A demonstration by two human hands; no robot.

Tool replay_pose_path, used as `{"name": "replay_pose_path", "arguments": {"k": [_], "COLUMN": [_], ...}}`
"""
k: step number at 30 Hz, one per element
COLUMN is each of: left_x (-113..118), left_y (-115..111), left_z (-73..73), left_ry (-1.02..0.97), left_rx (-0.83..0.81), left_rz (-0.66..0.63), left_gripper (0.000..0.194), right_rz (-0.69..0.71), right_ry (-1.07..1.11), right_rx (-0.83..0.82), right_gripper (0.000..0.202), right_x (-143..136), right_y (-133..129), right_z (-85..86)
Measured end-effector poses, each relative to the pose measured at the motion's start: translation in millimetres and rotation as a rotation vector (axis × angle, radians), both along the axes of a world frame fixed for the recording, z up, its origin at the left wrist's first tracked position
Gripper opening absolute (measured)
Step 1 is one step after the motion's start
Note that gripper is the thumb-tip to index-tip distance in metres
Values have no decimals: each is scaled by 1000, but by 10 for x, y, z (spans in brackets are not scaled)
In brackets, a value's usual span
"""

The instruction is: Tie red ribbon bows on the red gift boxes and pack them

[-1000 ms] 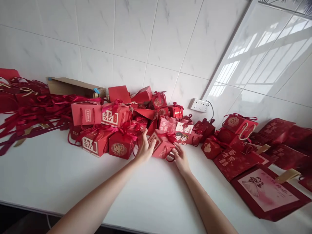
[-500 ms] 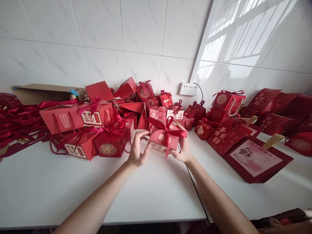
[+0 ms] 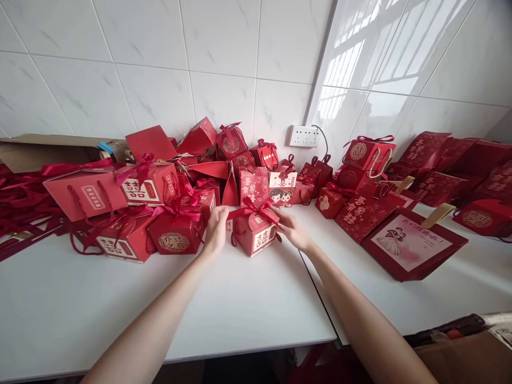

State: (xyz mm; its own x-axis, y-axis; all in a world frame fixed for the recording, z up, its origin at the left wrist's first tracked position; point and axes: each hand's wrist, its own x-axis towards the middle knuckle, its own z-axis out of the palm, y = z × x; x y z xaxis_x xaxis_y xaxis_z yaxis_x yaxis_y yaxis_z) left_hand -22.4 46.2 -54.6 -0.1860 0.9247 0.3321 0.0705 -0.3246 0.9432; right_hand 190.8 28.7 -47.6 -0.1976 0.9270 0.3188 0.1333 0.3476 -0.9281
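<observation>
A small red gift box with a white label and a ribbon bow on top stands on the white table, between my hands. On its left, my left hand has its fingers closed on the left end of the bow's ribbon. My right hand is at the box's upper right, its fingers closed at the right part of the bow; the fingertips are partly hidden. Right behind the box stand a red patterned box and one with two cartoon faces.
Red boxes with cords and bows are piled on the left, beside a cardboard box. More red boxes and a bag with a couple picture lie on the right. A power strip is on the wall.
The held box has come down onto the table and now stands upright, its front label visible. Both hands have shifted from its sides to the bow's ends. The view has shifted slightly.
</observation>
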Motion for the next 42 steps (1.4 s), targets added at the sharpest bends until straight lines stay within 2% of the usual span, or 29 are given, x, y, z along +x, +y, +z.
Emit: {"name": "replay_pose_path", "arguments": {"k": [3,4,6,8,10,16,19,25,30,32,34,37,40,42], "left_x": [29,36,41,37,34,59,42,-34,-18,-20,-52,-156,-241,-220], "left_y": [-49,-65,-93,-117,-136,-153,-133,-81,-86,-103,-111,-82,-32,-23], "left_z": [4,4,11,25,39,3,-28,-52,5,55,121,295,635,940], "left_ry": [26,35,51,67,93,214,300,552,527,410,177,-129,-264,-423], "left_rx": [12,17,27,36,57,94,148,393,548,485,334,169,139,66], "left_rz": [-38,-51,-78,-105,-134,-153,-158,-110,-74,-41,28,123,95,-24], "left_gripper": [31,32,35,34,31,32,28,15,16,15,13,9,13,13], "right_rz": [-236,-287,-312,-280,-234,-30,-19,3,-14,-33,-72,-209,-295,-234], "right_ry": [215,254,249,188,126,163,203,311,380,428,500,709,774,700], "right_rx": [-81,-89,-123,-161,-180,-219,-235,-280,-294,-268,-205,-40,36,41], "right_gripper": [26,26,43,55,58,48,47,48,47,46,48,51,44,39], "right_x": [27,38,52,40,-1,-137,-140,-114,-118,-41,116,410,548,474], "right_y": [58,69,65,31,-18,-92,-80,-45,-12,-4,-2,-2,36,82], "right_z": [9,12,27,52,80,118,110,69,61,109,191,349,529,682]}}
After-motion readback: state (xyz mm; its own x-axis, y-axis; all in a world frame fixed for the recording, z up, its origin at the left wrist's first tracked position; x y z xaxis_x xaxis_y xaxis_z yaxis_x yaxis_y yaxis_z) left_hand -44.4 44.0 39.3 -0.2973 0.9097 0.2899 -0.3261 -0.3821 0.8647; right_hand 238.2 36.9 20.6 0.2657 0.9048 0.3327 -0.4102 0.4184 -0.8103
